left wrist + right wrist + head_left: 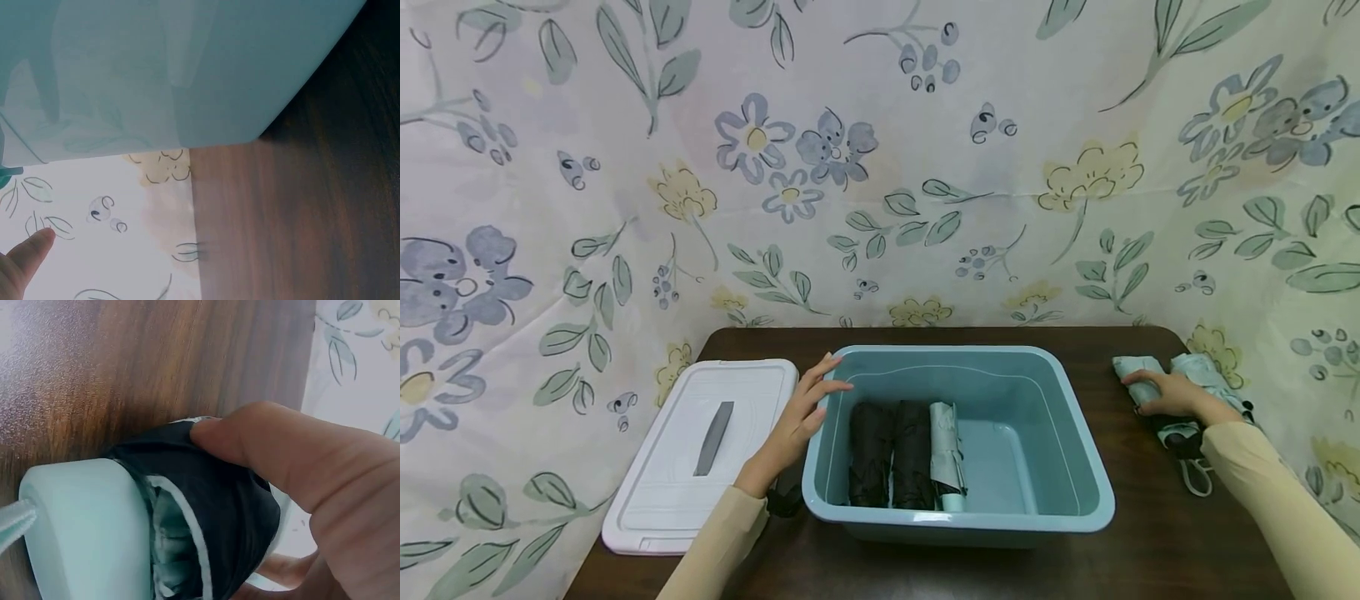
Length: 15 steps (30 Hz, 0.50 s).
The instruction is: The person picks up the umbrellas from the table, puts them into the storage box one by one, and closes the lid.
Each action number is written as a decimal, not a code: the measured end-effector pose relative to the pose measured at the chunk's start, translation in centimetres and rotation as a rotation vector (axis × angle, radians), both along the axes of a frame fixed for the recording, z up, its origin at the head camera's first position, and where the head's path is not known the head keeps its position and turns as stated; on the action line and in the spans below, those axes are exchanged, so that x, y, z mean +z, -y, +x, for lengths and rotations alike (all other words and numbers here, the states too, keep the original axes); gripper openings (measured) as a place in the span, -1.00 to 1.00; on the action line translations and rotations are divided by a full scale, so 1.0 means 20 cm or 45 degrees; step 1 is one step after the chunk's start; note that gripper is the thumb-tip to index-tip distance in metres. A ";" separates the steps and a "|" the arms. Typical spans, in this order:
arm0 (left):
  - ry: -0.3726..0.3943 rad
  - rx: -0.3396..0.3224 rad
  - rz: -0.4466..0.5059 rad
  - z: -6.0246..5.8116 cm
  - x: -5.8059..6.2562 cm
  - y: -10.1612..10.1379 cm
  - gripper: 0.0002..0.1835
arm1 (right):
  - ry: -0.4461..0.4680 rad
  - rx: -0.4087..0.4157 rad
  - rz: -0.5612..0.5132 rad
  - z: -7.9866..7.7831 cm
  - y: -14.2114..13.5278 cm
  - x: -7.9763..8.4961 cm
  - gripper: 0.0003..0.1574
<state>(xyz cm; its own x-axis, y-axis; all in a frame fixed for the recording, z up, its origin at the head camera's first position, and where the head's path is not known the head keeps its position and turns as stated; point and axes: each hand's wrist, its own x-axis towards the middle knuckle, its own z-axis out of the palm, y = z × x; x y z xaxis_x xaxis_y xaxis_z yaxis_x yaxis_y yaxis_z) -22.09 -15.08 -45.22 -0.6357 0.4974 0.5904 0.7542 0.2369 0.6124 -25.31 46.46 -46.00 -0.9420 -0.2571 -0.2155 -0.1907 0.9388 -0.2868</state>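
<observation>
My left hand [797,421] rests at the left rim of a blue-green plastic bin [1071,417], fingers stretched out. In the left wrist view, the bin's outer wall [175,69] fills the top. At the table's right side my right hand [1176,396] grips a folded pale green umbrella [1138,367]. The right wrist view shows the thumb [231,434] and fingers around its black-lined cloth, beside a pale green handle [81,519] with a strap. Another pale green umbrella [1206,371] lies right beside it. Inside the bin, two black umbrellas [871,454] and a pale green umbrella [946,446] stand side by side.
A white lid [655,475] with a grey handle lies left of the bin. Something black [785,492] sits under my left wrist, by the bin. The dark wooden table [1150,542] ends at a flowered cloth [880,167] behind.
</observation>
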 end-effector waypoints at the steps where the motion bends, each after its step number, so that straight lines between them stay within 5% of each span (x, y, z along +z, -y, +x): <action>1: -0.002 0.001 -0.002 0.00 0.00 0.00 -0.52 | 0.004 -0.007 -0.003 0.00 0.00 0.00 -0.32; 9: 0.017 -0.011 -0.020 0.05 0.08 -0.02 -0.62 | -0.078 -0.108 -0.094 0.01 -0.02 -0.03 -0.32; 15: -0.023 0.001 -0.017 0.00 0.00 0.00 -0.47 | -0.135 -0.112 -0.180 0.03 0.01 0.00 -0.34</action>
<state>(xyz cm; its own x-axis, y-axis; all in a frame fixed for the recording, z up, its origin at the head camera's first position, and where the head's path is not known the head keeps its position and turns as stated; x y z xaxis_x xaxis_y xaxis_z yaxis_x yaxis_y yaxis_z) -22.07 -15.15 -45.24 -0.6251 0.5050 0.5951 0.7651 0.2456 0.5952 -24.66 46.26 -45.93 -0.9778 -0.1931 -0.0816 -0.1454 0.9051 -0.3995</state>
